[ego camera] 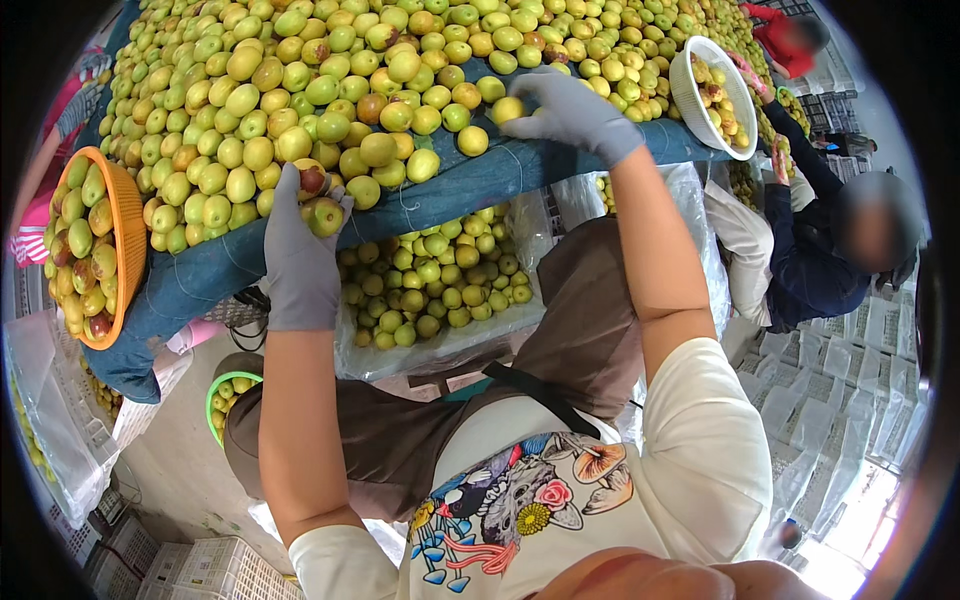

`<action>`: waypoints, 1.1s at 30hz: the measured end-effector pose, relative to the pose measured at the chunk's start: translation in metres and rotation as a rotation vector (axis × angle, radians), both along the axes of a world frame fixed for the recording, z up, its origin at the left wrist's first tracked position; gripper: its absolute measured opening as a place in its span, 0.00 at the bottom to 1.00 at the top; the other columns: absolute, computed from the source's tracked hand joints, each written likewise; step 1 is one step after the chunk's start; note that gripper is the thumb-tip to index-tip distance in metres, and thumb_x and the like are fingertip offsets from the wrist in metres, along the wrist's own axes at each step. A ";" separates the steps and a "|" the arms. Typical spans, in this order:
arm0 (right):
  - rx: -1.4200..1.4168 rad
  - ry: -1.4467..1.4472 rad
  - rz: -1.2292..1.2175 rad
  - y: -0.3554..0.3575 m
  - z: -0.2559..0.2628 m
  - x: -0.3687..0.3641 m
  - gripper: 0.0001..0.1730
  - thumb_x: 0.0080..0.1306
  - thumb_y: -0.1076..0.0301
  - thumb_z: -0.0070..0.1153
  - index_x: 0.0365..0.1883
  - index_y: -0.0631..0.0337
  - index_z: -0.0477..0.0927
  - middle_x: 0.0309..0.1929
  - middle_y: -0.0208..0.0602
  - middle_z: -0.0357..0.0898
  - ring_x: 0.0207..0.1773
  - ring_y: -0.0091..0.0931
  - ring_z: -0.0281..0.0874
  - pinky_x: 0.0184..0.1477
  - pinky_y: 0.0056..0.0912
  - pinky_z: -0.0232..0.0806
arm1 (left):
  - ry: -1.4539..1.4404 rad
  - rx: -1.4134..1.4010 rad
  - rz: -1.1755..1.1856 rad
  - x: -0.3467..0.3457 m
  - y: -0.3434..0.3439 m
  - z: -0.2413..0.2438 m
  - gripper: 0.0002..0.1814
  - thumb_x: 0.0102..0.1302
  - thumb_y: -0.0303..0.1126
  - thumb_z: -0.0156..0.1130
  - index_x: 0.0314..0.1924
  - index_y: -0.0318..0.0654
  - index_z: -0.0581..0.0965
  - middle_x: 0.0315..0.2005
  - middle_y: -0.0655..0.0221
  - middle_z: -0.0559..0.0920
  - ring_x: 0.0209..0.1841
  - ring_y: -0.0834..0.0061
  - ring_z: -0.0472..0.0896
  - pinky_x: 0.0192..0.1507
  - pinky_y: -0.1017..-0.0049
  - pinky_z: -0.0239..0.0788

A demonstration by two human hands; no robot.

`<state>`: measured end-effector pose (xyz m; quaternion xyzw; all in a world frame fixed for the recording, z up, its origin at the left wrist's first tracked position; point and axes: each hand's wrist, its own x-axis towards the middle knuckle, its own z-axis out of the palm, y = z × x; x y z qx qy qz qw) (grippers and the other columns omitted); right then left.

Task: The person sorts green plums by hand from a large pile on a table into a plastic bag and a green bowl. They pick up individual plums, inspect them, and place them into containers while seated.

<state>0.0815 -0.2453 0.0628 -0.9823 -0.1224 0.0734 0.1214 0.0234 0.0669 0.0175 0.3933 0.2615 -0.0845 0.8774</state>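
Observation:
My left hand [304, 255], in a grey glove, holds a green jujube-like fruit [325, 217] and a reddish-brown one [310, 180] at the table's near edge. My right hand [574, 112], gloved the same way, is over the tabletop with thumb and fingers curved about a yellow-green fruit [508, 110]; whether it grips the fruit is unclear. Another loose fruit [472, 141] lies just left of the right thumb. A deep heap of green and yellow fruits [315, 90], some with brown patches, spreads over the blue cloth [465, 184] covering the table.
An orange basket [129, 240] of browner fruits tilts at the left edge, a white basket [679, 90] at the right. Below the table is a plastic-lined crate [435, 349] of fruits. A green-rimmed container [212, 405] stands by my leg. Co-workers [814, 255] sit nearby.

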 end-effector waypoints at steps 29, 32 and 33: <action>-0.092 0.023 -0.027 -0.056 0.009 -0.008 0.27 0.55 0.61 0.65 0.54 0.55 0.77 0.52 0.47 0.73 0.54 0.42 0.75 0.58 0.37 0.69 | -0.001 0.021 -0.015 0.004 -0.010 -0.002 0.26 0.69 0.45 0.59 0.57 0.31 0.68 0.46 0.56 0.77 0.46 0.64 0.79 0.49 0.69 0.77; -0.205 0.097 -0.206 -0.096 -0.009 0.023 0.29 0.55 0.56 0.66 0.56 0.53 0.77 0.53 0.49 0.75 0.52 0.42 0.77 0.56 0.39 0.70 | 0.007 0.023 -0.019 0.005 -0.010 -0.002 0.26 0.69 0.45 0.59 0.56 0.31 0.68 0.46 0.57 0.77 0.46 0.64 0.79 0.49 0.69 0.77; -0.207 0.105 -0.233 -0.108 -0.020 0.027 0.30 0.55 0.54 0.67 0.56 0.51 0.78 0.52 0.49 0.76 0.51 0.42 0.78 0.54 0.40 0.71 | 0.013 0.025 -0.020 0.005 -0.010 -0.001 0.26 0.69 0.45 0.59 0.56 0.31 0.68 0.45 0.57 0.77 0.45 0.64 0.79 0.48 0.69 0.77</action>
